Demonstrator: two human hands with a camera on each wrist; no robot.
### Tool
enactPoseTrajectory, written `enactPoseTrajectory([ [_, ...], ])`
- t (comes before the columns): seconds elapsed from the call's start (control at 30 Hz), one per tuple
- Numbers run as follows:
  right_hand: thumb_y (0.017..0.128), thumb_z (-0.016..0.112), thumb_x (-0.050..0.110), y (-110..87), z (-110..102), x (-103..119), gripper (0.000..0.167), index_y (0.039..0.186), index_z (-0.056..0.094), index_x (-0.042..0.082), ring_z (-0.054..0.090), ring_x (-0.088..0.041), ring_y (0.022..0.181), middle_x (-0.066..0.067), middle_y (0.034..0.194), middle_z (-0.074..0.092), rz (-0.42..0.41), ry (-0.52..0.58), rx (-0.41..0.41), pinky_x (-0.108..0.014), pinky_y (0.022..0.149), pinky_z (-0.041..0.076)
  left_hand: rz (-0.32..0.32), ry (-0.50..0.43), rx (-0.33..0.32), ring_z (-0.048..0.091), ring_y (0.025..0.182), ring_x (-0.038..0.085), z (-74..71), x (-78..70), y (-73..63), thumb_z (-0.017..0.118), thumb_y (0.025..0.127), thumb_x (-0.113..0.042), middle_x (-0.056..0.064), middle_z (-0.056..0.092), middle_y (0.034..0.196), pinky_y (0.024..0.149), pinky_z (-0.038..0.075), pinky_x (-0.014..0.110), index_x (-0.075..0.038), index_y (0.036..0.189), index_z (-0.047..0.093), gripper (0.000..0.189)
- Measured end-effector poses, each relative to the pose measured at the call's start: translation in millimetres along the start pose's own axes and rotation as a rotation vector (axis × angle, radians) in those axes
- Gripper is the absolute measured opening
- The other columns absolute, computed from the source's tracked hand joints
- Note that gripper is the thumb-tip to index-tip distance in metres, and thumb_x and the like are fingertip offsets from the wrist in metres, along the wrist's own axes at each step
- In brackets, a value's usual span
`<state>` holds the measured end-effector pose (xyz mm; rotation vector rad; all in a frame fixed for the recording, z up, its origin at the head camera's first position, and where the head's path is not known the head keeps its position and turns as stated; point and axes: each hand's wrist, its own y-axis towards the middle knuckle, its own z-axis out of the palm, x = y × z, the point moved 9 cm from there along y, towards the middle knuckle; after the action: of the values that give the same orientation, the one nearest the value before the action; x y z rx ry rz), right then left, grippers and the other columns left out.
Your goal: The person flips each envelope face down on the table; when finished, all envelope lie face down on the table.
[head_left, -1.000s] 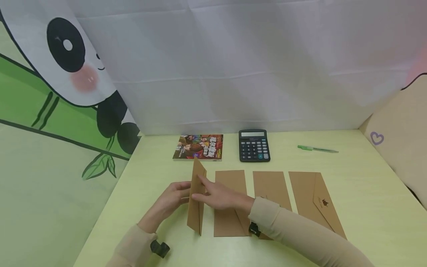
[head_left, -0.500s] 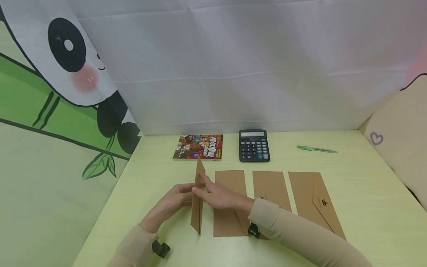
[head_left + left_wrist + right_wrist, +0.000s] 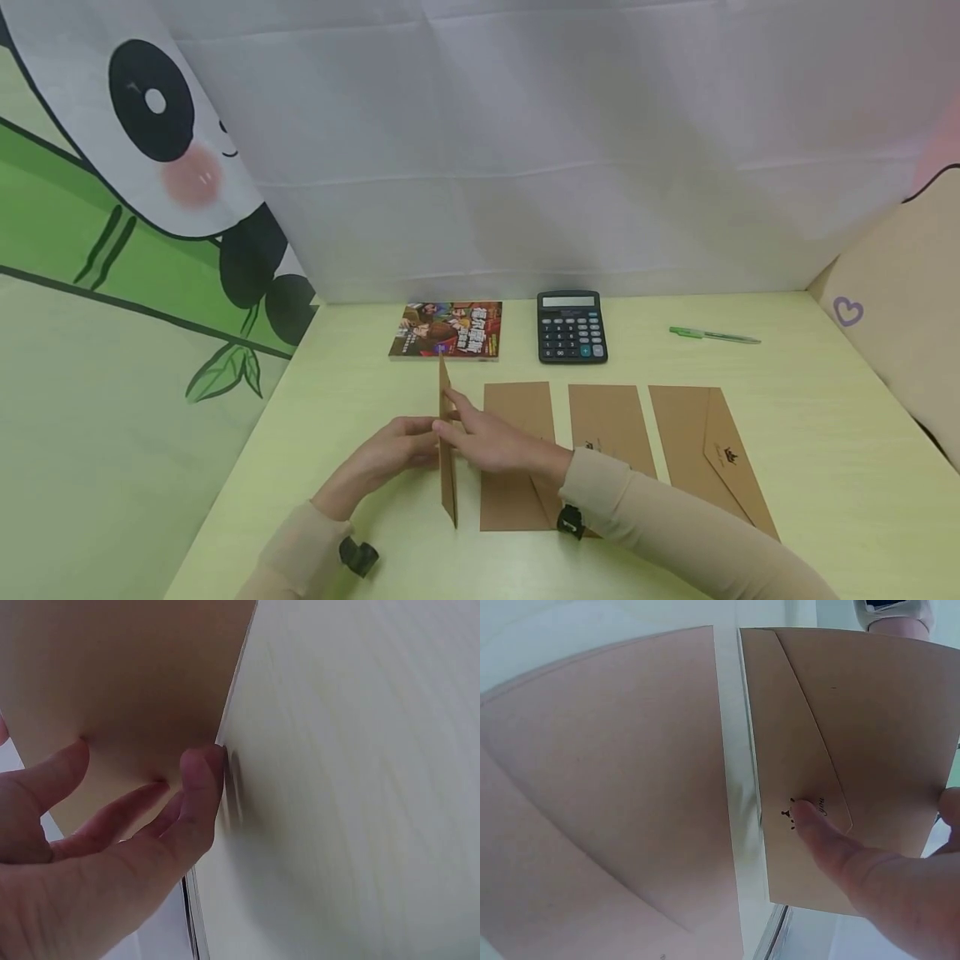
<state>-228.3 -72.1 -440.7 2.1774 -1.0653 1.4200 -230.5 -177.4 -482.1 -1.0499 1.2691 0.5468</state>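
A brown kraft envelope (image 3: 447, 483) stands on its long edge, seen nearly edge-on between both hands. My right hand (image 3: 487, 433) holds it, one fingertip on the flap beside a small black crown print in the right wrist view, another digit at its upper edge. On the other side, my left hand (image 3: 393, 450) touches the plain face (image 3: 127, 675) with its fingertips; in the left wrist view one finger sits at the envelope's edge close to the table. Just right of it lies a second envelope (image 3: 517, 500), partly under the right hand and wrist.
Two more envelopes, a middle one (image 3: 611, 417) and a right one (image 3: 682, 425) with its flap up, lie in the same row under or near the right sleeve. Behind are a colourful book (image 3: 450, 329), a black calculator (image 3: 570, 329) and a green pen (image 3: 712, 336). A white cloth (image 3: 562, 167) hangs at the back.
The held envelope has swung from leaning, with its face showing, to nearly edge-on. The left hand has shifted slightly right with it; the right hand has barely moved.
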Motion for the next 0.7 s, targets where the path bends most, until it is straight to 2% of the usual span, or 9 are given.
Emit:
enactPoseTrajectory([
  [0.13, 0.101, 0.034, 0.049, -0.7, -2.0, 3.3, 0.067, 0.153, 0.011, 0.014, 0.053, -0.023, 0.118, -0.014, 0.144, 0.04, -0.005, 0.017, -0.017, -0.04, 0.096, 0.041, -0.015, 0.012, -0.006, 0.055, 0.114, 0.034, -1.6, -0.5, -0.2, 0.055, 0.098, -0.026, 0.021, 0.055, 0.128, 0.094, 0.042, 0.046, 0.011, 0.138, 0.04, 0.057],
  [0.3, 0.102, 0.037, 0.043, -1.9, -3.8, 7.6, 0.063, 0.153, 0.014, 0.013, 0.059, -0.022, 0.11, -0.016, 0.142, 0.043, -0.017, 0.087, -0.033, -0.038, 0.093, 0.044, -0.04, 0.011, -0.03, 0.055, 0.114, 0.033, -4.1, -0.2, -1.0, 0.059, 0.096, -0.03, 0.02, 0.055, 0.127, 0.095, 0.041, 0.046, 0.01, 0.14, 0.038, 0.063],
  [0.53, 0.103, 0.04, 0.038, -3.6, -8.5, 11.3, 0.06, 0.152, 0.018, 0.013, 0.063, -0.022, 0.103, -0.017, 0.139, 0.046, -0.033, 0.165, -0.07, -0.035, 0.087, 0.048, -0.068, 0.006, -0.069, 0.061, 0.104, 0.031, -8.0, -0.9, -1.9, 0.06, 0.095, -0.032, 0.019, 0.059, 0.123, 0.09, 0.046, 0.045, 0.009, 0.142, 0.035, 0.067],
  [0.7, 0.102, 0.045, 0.036, -5.6, -13.1, 12.8, 0.059, 0.151, 0.022, 0.012, 0.064, -0.019, 0.098, -0.018, 0.136, 0.049, -0.047, 0.174, -0.104, -0.033, 0.082, 0.05, -0.085, 0.037, -0.085, 0.061, 0.104, 0.032, -10.1, -1.7, -2.9, 0.062, 0.093, -0.035, 0.019, 0.058, 0.124, 0.088, 0.048, 0.045, 0.009, 0.139, 0.039, 0.068],
])
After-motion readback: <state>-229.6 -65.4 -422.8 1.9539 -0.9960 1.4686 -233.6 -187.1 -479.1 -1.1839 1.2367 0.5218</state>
